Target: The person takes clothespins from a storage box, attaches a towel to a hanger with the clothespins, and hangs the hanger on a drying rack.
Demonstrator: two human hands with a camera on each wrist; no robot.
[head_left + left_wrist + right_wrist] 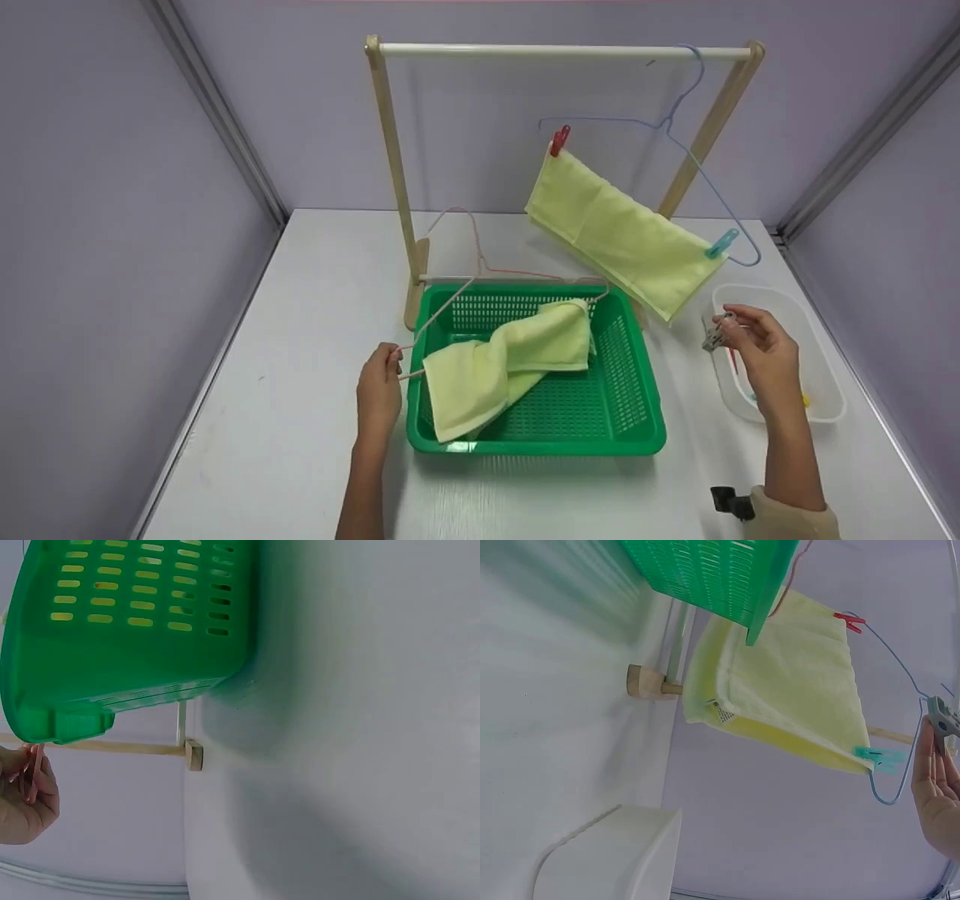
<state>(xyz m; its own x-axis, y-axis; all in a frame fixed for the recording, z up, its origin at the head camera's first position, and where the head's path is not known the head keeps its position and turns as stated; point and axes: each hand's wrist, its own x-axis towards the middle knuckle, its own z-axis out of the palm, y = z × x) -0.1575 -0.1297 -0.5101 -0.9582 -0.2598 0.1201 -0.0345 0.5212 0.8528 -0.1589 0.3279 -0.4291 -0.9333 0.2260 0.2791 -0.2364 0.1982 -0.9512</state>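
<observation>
My left hand (379,391) grips one end of a pink wire hanger (448,302) at the left rim of a green basket (536,448). A yellow towel (480,375) lies bunched over the basket beside the hanger's lower bar. In the right wrist view, my right hand (937,795) pinches a grey clothespin (943,720); in the head view this hand is above the white tub. A second yellow towel (622,232) hangs slanted from a blue hanger (705,176), held by a red clothespin (559,141) and a teal clothespin (722,244).
A rack with a white rail (525,51) and wooden legs (394,157) stands behind the basket; the blue hanger hooks on its right end. The white plastic tub (831,401) at the right holds small coloured pieces. Grey-white walls (135,247) enclose the white table (247,420).
</observation>
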